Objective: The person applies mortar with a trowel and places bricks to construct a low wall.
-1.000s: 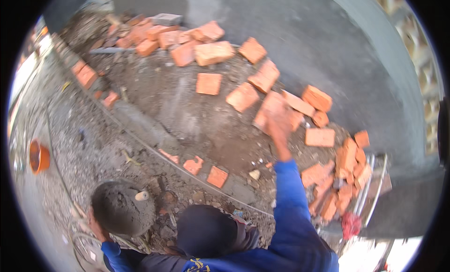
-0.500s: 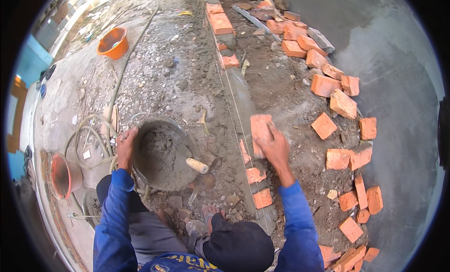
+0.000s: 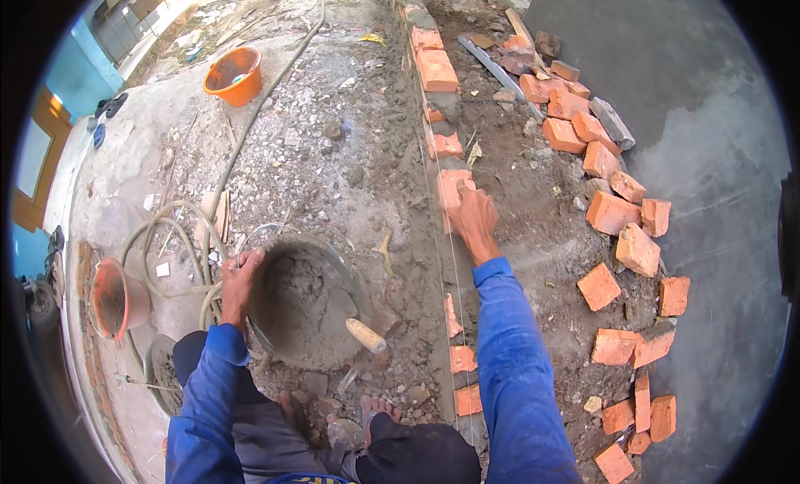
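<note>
My right hand (image 3: 476,220) grips an orange brick (image 3: 451,184), which lies in line with the low brick row on grey mortar, beside a stretched string. Whether the brick is pressed fully onto the mortar cannot be seen. Closed on the rim of a dark bucket (image 3: 335,263) is my left hand (image 3: 239,277). Thick grey mortar (image 3: 296,296) fills much of that bucket. A trowel's pale wooden handle (image 3: 367,336) sticks out over the bucket's right side. Several laid bricks, such as one far brick (image 3: 437,70) and one near brick (image 3: 463,359), stand along the row.
Loose bricks (image 3: 613,213) lie scattered on the right, next to a smooth grey slab (image 3: 708,234). An orange basin (image 3: 234,82) stands far left, and a coiled hose (image 3: 143,255) lies beside an orange bucket (image 3: 125,296). A string (image 3: 454,263) runs along the row.
My right hand has carried the brick forward along the row and brought it to the mortar bed past the gap. My left hand still holds the bucket's rim. The view has shifted.
</note>
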The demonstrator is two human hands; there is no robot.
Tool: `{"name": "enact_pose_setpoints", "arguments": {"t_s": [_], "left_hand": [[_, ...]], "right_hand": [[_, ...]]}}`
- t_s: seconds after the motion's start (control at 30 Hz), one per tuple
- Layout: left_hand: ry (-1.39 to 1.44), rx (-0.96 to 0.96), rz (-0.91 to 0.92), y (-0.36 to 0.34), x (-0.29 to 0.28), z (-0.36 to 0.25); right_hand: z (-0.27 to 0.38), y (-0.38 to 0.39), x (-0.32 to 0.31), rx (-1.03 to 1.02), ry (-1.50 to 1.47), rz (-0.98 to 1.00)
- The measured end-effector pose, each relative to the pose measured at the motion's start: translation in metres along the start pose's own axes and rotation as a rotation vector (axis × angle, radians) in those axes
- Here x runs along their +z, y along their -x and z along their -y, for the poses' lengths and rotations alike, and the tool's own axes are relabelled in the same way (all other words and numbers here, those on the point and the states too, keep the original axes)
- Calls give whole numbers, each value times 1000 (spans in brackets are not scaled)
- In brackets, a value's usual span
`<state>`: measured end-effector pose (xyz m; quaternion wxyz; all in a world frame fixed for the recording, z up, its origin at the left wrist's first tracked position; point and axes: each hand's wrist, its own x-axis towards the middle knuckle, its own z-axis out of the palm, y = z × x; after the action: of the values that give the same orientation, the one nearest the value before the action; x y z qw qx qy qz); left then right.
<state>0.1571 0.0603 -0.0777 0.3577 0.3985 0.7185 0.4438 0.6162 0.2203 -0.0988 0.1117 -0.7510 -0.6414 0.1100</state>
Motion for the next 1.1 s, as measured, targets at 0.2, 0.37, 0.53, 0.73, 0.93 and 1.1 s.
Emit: {"name": "enact_pose_setpoints", "arguments": {"t_s": [0.2,0.37,0.53,0.73,0.93,1.1], "left_hand": [[-44,-22,16,2,-2,-5],[-55,-26,10,8,1,-18],[-28,31,18,5,5,-18],[-22,24,26,6,-6,-11],[49,10,56,6,-4,-11],[63,5,62,9,-5,-11]], "right_hand": [[-8,-1,13,-72,46,-127],[-1,-5,9,-41,28,-32],[-3,-12,7,-51,68,-100],[9,-12,7,-10,52,-98],[2,-13,8,-32,83,-59],[8,-16,1,-41,126,23]]}}
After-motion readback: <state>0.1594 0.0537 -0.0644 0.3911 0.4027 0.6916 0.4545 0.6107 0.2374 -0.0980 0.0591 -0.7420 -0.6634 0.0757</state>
